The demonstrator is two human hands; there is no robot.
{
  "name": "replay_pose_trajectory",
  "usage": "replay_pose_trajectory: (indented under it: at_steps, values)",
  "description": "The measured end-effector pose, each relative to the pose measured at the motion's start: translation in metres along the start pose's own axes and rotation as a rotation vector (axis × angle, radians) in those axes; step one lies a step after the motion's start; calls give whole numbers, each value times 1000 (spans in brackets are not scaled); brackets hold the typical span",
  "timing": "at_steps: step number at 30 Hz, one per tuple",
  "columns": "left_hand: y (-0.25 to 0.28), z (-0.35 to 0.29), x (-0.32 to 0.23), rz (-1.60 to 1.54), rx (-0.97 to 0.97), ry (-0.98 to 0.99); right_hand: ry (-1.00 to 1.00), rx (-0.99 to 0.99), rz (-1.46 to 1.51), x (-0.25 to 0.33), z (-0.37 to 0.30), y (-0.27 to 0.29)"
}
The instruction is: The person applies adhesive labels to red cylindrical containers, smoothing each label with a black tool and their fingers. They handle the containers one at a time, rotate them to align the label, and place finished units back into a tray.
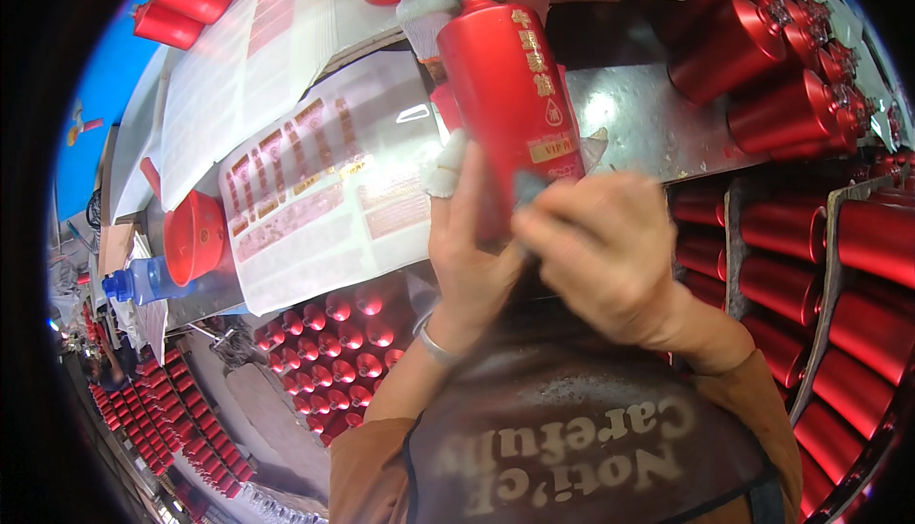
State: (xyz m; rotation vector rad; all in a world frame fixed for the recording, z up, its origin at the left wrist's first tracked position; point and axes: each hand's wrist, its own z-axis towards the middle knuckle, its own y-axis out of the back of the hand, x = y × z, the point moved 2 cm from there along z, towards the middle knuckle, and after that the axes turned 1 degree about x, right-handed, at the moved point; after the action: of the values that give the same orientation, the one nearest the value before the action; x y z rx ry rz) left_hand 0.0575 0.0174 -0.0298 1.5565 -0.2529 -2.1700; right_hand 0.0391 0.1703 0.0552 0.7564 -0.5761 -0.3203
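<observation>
A matte red bottle (500, 76) with gold lettering lies on its side, its silver neck on a pale padded rest (427, 11) at the far end. My left hand (467, 252) grips the bottle's near left side; white wrapping (444, 170) shows at a fingertip. My right hand (600, 252), smeared by motion, is closed round a small grey-blue piece (527, 187) and presses it against the bottle's near right part, beside the gold label. Whether this piece is a pad or a scraper I cannot tell. Left of the bottle lies a printed transfer sheet (391, 210) with gold and red designs.
A stack of printed sheets (214, 95) lies at the far left. Nearer are a red tub (195, 238) and a blue-capped clear bottle (148, 281). Red bottles crowd the metal tabletop (634, 110) at right, and more fill the racks (824, 267) below. Several stand at lower left.
</observation>
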Motion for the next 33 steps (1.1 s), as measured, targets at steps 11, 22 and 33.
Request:
replay_pose_trajectory:
  at_steps: [11,22,33]
  values:
    - [2,-6,9,-106,25,189,151,-10,270,0,-10,-1]
    - [5,-3,6,51,27,57,-517,-153,393,-26,-48,10]
    - [2,20,-23,221,138,55,-778,-150,558,-63,-49,-22]
